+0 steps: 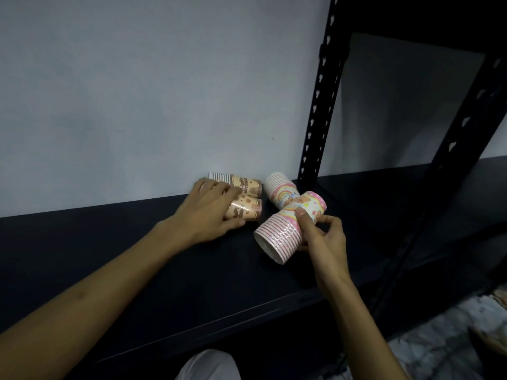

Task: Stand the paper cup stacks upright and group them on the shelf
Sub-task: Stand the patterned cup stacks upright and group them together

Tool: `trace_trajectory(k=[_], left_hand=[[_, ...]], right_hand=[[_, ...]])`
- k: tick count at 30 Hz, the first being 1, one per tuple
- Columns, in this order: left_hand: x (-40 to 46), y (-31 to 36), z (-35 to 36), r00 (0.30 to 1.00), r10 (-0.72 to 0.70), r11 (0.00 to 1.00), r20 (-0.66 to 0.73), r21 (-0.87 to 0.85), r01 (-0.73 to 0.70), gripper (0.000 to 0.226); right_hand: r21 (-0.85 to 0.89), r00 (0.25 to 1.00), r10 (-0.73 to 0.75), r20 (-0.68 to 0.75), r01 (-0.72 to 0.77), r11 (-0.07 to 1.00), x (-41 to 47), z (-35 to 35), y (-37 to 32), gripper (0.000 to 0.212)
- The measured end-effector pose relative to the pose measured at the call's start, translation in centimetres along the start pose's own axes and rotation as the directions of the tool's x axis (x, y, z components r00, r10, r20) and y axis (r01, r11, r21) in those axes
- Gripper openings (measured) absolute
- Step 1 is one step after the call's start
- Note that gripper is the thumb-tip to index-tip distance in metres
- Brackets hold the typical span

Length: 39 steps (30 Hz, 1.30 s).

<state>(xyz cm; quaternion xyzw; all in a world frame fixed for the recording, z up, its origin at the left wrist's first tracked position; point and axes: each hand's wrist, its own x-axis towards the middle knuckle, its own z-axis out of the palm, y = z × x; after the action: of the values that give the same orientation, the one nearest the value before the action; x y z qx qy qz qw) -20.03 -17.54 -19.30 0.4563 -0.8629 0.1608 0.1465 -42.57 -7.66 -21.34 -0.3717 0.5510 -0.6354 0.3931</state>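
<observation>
At the bottom edge, a pale trouser knee (pixel 204 364) is cut off by the frame. On the dark shelf (pixel 137 259), the pink-striped stack (pixel 285 229) is gripped by the right hand (pixel 323 237), thumb and fingers closed around its middle; it lies on its side, long axis running diagonally, open rims toward the viewer at lower left, base pointing up-right. Cartoon bears are printed on it, but no writing can be read. Further left, the left hand (pixel 211 207) is laid over two brown-printed stacks (pixel 247 198), both lying sideways, bases pointing right; whether they are actually clasped cannot be told. Behind, a rainbow-printed stack (pixel 279 187) lies tilted against the grey wall (pixel 137 91), beside the black upright (pixel 318 105).
</observation>
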Motion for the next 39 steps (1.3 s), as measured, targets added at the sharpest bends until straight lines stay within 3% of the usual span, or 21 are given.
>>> trace_trajectory(k=[2, 4, 8, 12, 15, 21, 25, 32, 39], left_hand=[[-0.3, -0.7, 0.6, 1.000, 0.015, 0.999, 0.001, 0.038, -0.015, 0.067], [-0.8, -0.5, 0.8, 0.996, 0.011, 1.000, -0.085, 0.028, -0.009, 0.063], [-1.5, -0.2, 0.6, 0.981, -0.096, 0.963, -0.170, -0.266, 0.048, 0.062], [-1.9, 0.4, 0.0, 0.952, -0.277, 0.729, -0.132, -0.675, 0.118, 0.062], [-1.9, 0.9, 0.3, 0.939, -0.341, 0.551, -0.048, -0.819, 0.159, 0.070], [-2.2, 0.2, 1.4, 0.947, -0.309, 0.415, 0.082, -0.884, 0.213, 0.076], [-2.2, -0.1, 2.0, 0.963, -0.242, 0.441, 0.121, -0.870, 0.221, 0.081], [-2.2, -0.3, 2.2, 0.958, -0.247, 0.420, 0.142, -0.876, 0.238, 0.086], [-2.3, -0.2, 2.3, 0.957, -0.250, 0.413, 0.147, -0.878, 0.243, 0.090]], right_hand=[[-0.001, 1.000, -0.021, 0.006, 0.021, 1.000, -0.1, 0.1, 0.2, 0.046], [-0.002, 0.998, -0.066, 0.024, 0.066, 0.998, -0.1, 0.1, 0.2, 0.045], [0.005, 0.973, -0.222, 0.062, 0.222, 0.975, 0.1, 0.4, 0.0, 0.040], [-0.058, 0.933, -0.341, 0.118, 0.349, 0.935, 1.2, 0.9, 0.1, 0.049], [-0.166, 0.889, -0.411, 0.199, 0.444, 0.880, 1.9, 1.6, 0.1, 0.053], [-0.296, 0.864, -0.463, 0.198, 0.503, 0.812, 1.6, 2.2, 1.3, 0.060], [-0.328, 0.859, -0.468, 0.209, 0.513, 0.794, 1.5, 2.1, 1.3, 0.080], [-0.256, 0.875, -0.448, 0.181, 0.482, 0.838, 1.7, 1.6, 1.7, 0.058], [-0.354, 0.868, -0.459, 0.188, 0.496, 0.793, 2.2, 1.6, 2.1, 0.072]])
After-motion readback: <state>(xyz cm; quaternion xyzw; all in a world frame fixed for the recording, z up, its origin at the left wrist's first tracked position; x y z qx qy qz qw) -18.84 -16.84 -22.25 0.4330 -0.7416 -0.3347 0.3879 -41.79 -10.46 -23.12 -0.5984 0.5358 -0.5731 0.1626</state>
